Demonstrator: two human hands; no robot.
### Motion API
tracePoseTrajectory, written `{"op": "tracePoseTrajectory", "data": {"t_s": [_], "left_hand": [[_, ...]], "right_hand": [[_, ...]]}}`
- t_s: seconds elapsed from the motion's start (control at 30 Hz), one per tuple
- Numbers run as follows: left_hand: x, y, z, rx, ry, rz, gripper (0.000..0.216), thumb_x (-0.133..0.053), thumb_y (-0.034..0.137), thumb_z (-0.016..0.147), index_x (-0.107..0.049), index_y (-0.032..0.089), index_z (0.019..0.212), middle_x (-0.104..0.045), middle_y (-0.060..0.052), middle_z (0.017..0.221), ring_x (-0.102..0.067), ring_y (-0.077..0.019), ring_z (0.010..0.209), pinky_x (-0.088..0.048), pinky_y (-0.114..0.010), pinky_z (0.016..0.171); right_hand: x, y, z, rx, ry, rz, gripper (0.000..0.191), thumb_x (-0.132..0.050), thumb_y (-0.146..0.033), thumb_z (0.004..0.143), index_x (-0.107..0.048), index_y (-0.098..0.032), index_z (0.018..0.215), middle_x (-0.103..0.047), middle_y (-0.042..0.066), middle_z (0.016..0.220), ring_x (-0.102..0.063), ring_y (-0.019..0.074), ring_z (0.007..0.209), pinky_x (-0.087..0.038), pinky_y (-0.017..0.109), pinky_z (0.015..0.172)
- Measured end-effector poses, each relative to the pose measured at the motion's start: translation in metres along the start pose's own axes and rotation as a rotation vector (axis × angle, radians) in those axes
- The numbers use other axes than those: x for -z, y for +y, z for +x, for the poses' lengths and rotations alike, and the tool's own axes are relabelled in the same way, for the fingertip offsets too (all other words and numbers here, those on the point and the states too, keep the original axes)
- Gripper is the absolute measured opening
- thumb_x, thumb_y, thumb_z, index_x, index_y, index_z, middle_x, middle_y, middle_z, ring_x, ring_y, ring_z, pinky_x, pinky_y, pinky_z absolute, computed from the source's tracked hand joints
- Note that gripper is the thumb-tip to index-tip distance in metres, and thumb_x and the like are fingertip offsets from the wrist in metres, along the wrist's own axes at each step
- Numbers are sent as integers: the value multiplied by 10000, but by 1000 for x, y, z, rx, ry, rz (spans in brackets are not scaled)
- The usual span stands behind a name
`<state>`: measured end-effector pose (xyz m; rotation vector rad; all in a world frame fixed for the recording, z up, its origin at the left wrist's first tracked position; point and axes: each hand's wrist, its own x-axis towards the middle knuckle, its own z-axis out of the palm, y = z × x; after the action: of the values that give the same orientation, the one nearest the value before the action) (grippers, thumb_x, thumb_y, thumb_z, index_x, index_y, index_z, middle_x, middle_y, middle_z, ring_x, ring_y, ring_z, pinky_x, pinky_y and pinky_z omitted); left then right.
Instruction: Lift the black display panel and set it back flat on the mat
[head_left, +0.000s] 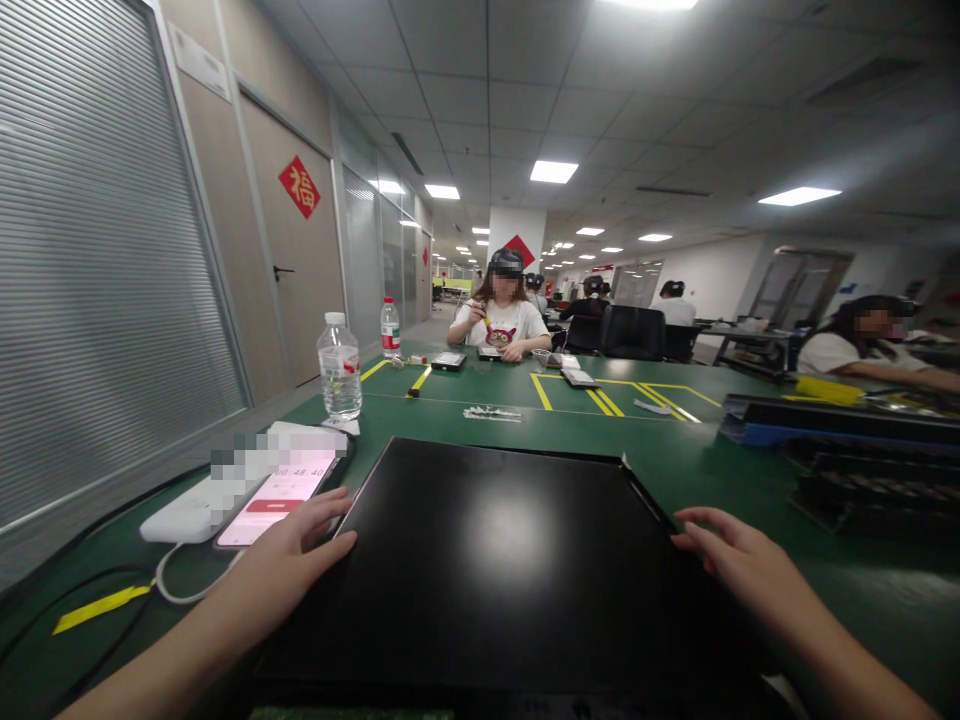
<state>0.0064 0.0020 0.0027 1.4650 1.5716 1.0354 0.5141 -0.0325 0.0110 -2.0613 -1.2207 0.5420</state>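
A large black LCD panel (517,600) lies in front of me, its glossy face up and reflecting a ceiling light. A strip of green circuit board (352,713) shows at its near edge. My left hand (306,535) grips the panel's left edge, with the thumb on the rim and the fingers along the side. On the opposite side, my right hand (731,545) has its thumb and fingers at the right edge; the undersides of both grips are hidden.
A lit phone (274,500), a white power bank (199,510) and a water bottle (340,370) stand at left on the green table (420,415). Black metal frames (862,460) are stacked at right. Across the table a person (501,320) works on a small drive.
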Motion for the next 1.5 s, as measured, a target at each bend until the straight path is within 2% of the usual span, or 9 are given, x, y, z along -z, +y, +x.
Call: {"op": "tracePoseTrajectory", "data": {"t_s": [0.13,0.5,0.73,1.0,1.27,1.5], "left_hand": [[-1,-2,0,-38,-18,83,595,-767,508,697,-773,138,1163,-512,-250,1609,-521,-455,1442,-364,-574,1221],[-4,3,-2,-101,-17,234,408,-713,475,692,-795,194,976,-641,-235,1486,-566,-437,1390,-350,-555,1216],[-4,4,-3,-118,-14,260,469,-667,475,714,-788,156,1035,-626,-271,1486,-566,-454,1385,-355,-587,1203],[-6,7,-4,-110,1,274,403,-682,446,685,-790,184,972,-663,-241,1456,-589,-436,1366,-372,-568,1200],[-4,5,-5,-80,1,283,471,-656,449,752,-766,178,1122,-638,-206,1504,-564,-408,1410,-382,-532,1209],[-6,7,-3,-75,-63,353,705,-585,522,680,-731,70,1201,-553,-279,1554,-482,-452,1466,-312,-569,1249]], "right_hand": [[0,1,1,3,-3,3,691,-483,-700,555,-662,-236,1035,-796,74,900,-666,313,792,-487,438,798],[-1,11,7,29,-15,28,600,-551,-648,578,-702,-248,999,-794,67,907,-657,295,763,-483,430,779],[-2,10,8,13,-34,60,637,-547,-665,568,-704,-238,1014,-787,74,905,-628,263,684,-427,380,609],[-2,11,8,7,-34,53,625,-584,-648,550,-725,-249,1010,-782,58,911,-631,263,715,-424,374,631],[-2,8,6,50,-23,32,573,-582,-638,558,-743,-258,955,-773,47,856,-633,275,734,-458,408,739],[-2,3,4,37,-17,18,583,-567,-651,530,-740,-259,926,-758,45,806,-623,272,703,-442,395,675]]}}
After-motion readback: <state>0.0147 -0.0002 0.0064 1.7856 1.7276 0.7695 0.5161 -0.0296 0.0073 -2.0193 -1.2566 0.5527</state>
